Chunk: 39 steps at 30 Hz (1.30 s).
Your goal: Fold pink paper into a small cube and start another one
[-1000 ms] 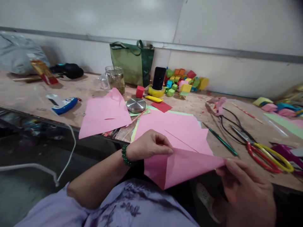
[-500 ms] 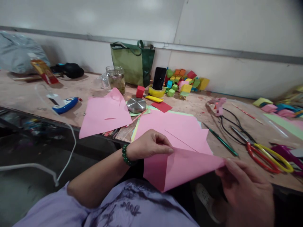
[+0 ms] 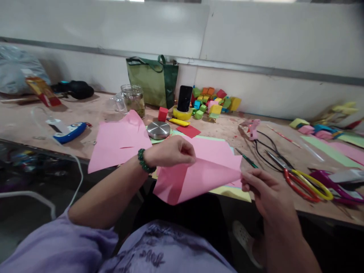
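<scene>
A sheet of pink paper (image 3: 196,178), bent into a fold, is held over the near edge of the table. My left hand (image 3: 176,152), with a green bead bracelet at the wrist, pinches its upper edge. At its right corner, my right hand (image 3: 263,185) grips the paper between thumb and fingers. Beneath and behind lies a stack of coloured sheets, with a yellow sheet (image 3: 233,193) showing at the front. Another pink sheet (image 3: 118,142) with a slit lies to the left.
Scissors (image 3: 301,180), a pink glue gun (image 3: 252,129) and a green pen (image 3: 247,158) lie right. A round metal tin (image 3: 158,130), a yellow cutter (image 3: 179,122), a phone (image 3: 184,98) and small paper cubes (image 3: 214,109) stand behind. Left are a glass mug (image 3: 133,100) and a power strip (image 3: 69,132).
Both hands have moved up and away from my body with the pink paper, now closer over the stack. The view has shifted slightly. Both hands keep their grip.
</scene>
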{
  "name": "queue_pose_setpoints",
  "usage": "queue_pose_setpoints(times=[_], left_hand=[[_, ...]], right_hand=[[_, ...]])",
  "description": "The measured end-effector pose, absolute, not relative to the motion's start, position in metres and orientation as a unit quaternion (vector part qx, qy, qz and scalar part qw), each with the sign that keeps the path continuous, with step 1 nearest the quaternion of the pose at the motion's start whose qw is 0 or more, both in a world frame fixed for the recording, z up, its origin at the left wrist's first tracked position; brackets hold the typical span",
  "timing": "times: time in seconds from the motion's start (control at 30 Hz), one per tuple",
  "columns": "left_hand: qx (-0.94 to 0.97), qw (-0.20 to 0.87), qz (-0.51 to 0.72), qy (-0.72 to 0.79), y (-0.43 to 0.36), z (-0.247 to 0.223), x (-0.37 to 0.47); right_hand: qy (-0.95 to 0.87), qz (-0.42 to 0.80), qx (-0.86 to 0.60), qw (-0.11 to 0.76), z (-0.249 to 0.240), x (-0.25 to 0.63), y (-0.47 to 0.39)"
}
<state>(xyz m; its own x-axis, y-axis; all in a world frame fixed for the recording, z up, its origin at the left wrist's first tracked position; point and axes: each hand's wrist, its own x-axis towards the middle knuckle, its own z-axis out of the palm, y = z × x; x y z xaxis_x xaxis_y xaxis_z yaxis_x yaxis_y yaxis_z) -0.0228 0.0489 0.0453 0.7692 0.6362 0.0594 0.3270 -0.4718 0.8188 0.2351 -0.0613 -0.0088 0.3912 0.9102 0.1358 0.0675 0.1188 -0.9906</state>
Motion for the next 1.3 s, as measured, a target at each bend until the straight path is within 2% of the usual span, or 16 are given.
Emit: queue_pose_setpoints(times=[0.2,0.3,0.6,0.73,0.83,0.97,1.13,1.3], left_hand=[[0.865,0.340,0.093,0.356,0.117,0.034,0.001],[0.861,0.324,0.077,0.384,0.140,0.015,0.009],[0.858,0.354,0.060,0.368,0.155,-0.019,0.007],[0.860,0.355,0.072,0.359,0.150,-0.021,0.008],[0.862,0.348,0.080,0.359,0.146,-0.021,0.009],[0.864,0.348,0.082,0.356,0.140,-0.021,0.013],[0.857,0.373,0.077,0.346,0.132,-0.020,0.018],[0.858,0.395,0.105,0.311,0.122,-0.010,0.019]], right_hand=[[-0.496,0.337,-0.652,0.465,-0.026,0.250,-0.004],[-0.521,0.316,-0.666,0.429,-0.033,0.254,0.009],[-0.624,0.123,-0.662,0.398,-0.026,0.253,-0.002],[-0.772,-0.007,-0.562,0.296,-0.024,0.247,-0.006],[-0.817,-0.074,-0.521,0.237,-0.024,0.245,-0.006],[-0.839,-0.112,-0.492,0.205,-0.023,0.241,-0.006],[-0.877,-0.077,-0.442,0.173,-0.017,0.228,-0.008],[-0.838,-0.006,-0.477,0.266,-0.009,0.228,-0.008]])
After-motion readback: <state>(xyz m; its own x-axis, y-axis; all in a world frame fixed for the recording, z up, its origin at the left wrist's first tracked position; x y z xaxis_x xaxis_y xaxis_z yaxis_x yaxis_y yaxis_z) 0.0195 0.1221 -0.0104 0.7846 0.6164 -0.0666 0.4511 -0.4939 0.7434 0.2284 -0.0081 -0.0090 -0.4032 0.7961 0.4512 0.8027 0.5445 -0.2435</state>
